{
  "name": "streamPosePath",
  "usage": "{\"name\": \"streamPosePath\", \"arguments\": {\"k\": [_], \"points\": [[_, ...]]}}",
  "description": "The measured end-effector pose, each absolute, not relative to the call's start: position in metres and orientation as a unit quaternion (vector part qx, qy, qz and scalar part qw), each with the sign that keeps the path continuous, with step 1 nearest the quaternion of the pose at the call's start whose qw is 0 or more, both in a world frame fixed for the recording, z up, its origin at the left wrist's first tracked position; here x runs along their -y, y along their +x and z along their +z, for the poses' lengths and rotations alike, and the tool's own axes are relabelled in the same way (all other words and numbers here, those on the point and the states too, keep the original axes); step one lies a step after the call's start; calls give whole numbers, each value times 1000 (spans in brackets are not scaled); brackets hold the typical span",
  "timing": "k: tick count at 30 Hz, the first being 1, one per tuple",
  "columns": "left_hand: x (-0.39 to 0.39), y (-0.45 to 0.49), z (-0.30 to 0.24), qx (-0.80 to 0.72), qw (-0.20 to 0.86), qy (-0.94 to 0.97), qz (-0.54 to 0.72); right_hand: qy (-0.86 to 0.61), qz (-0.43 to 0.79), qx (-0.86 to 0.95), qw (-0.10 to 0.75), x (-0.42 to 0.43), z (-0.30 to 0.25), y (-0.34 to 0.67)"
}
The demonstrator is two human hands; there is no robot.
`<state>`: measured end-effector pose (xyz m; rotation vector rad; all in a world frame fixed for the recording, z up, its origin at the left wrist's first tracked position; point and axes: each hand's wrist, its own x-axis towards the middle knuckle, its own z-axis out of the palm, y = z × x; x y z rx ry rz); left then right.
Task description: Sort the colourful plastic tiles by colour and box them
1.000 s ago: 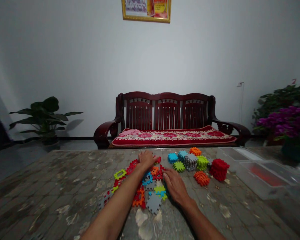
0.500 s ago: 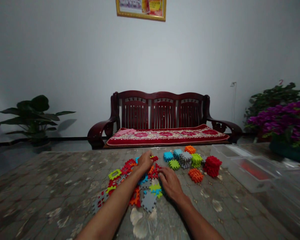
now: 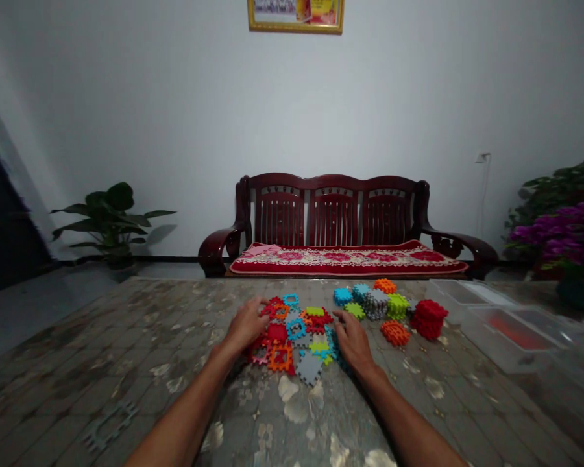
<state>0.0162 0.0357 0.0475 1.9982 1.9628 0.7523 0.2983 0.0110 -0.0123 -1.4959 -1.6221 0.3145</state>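
On the patterned table (image 3: 126, 350) the loose foam pieces (image 3: 296, 327) lay mid-table; our left hand (image 3: 246, 324) and right hand (image 3: 353, 337) flanked them, fingers loosely spread on the pile's edges, pinching nothing; we judged low, even palms would stop thin pieces slipping underneath.

Dim, soft indoor light; edges warp and blur, corners darken.

On the mottled stone-patterned surface (image 3: 126, 350), a heap of flat multicoloured foam puzzle tiles (image 3: 296, 334) lies between the hands: the left hand (image 3: 246, 322) touches its left edge, the right hand (image 3: 353, 337) its right. Stacks of foam tiles (image 3: 384, 305) stand right of the heap, with clear plastic boxes (image 3: 506, 327) farther right.
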Motion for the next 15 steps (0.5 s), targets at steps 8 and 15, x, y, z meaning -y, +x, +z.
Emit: {"name": "streamPosePath", "arguments": {"k": [8, 15], "points": [[-13, -27, 6, -771, 86, 591, 220, -609, 112, 697, 361, -17, -8, 293], [-13, -23, -1, -732, 100, 609, 288, -666, 109, 704, 221, -49, 30, 272]]}}
